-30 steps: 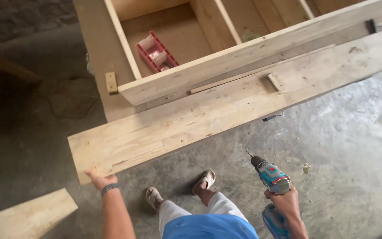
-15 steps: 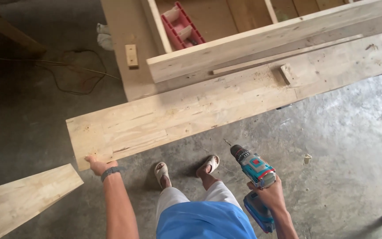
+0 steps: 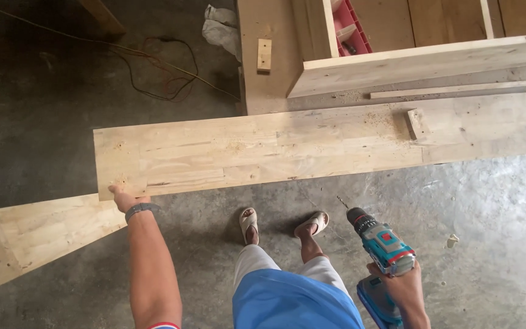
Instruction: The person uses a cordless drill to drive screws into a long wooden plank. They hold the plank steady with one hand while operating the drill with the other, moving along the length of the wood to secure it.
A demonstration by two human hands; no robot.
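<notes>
Head view: left hand [image 3: 124, 197] grips the near corner of the plank [image 3: 263, 152], fingers tucked under and hidden. That plank runs right, out of frame, over the concrete floor [image 3: 488, 213]. Right hand [image 3: 404, 285] is wrapped tight on the drill [image 3: 380, 244], bit pointing up-left; its battery is cut off at the bottom edge. A second board [image 3: 38, 234] lies left, partly out of frame.

Left hand [image 3: 124, 198] outstretched, right hand [image 3: 404, 285] clenched
</notes>
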